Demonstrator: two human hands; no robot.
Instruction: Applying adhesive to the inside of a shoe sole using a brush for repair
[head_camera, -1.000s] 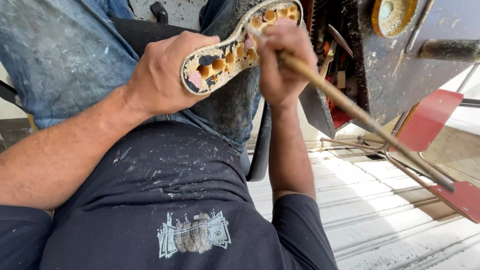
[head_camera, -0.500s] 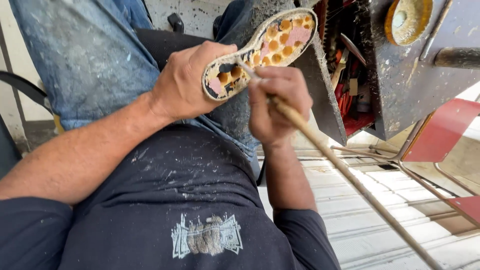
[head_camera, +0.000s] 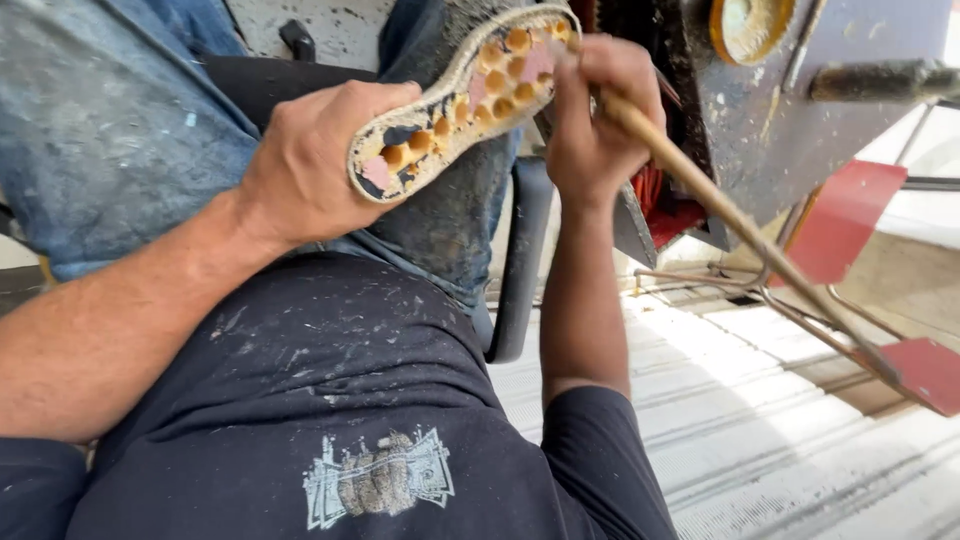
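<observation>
Left hand (head_camera: 320, 165) grips shoe sole (head_camera: 460, 100); right hand (head_camera: 595, 110) holds stick (head_camera: 740, 225) at its edge.

shoe sole (head_camera: 462, 98): matt rubber, rough glue-crusted rim, orange studs | stick (head_camera: 740, 225): bare dull wood | jeans (head_camera: 110, 130): faded denim, dust-speckled | machine panel (head_camera: 800, 120): grimy, scuffed metal | floor (head_camera: 800, 440): ribbed, dusty

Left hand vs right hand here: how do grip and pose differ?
The left hand wraps the heel end of the shoe sole, fingers curled behind it; the right hand is closed around the long wooden stick at the sole's toe end. The left forearm comes in from the lower left, while the right forearm rises almost straight up. Both are bare and closed on something.
</observation>
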